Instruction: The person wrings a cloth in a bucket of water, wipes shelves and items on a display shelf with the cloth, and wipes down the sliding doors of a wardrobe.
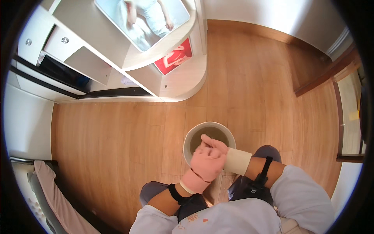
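Both of my hands wear pink gloves with cream cuffs, and they press together over a white bucket (187, 144). Murky greyish-brown liquid seems to fill part of the bucket. My left hand (208, 162) is closed, its fingers curled against the other glove. My right hand (215, 145) lies just beyond it, also closed, with a fingertip pointing toward the bucket's far side. Whatever may be between the gloves is hidden. The bucket stands on the wooden floor between my knees.
A pale cabinet (183, 87) with a rounded end shelf stands ahead to the left, holding framed pictures (177, 58). A wooden door edge (317, 80) juts in at the right. Pinkish cloth (58, 195) hangs over a padded edge at lower left. Wood-plank floor (113, 136) surrounds me.
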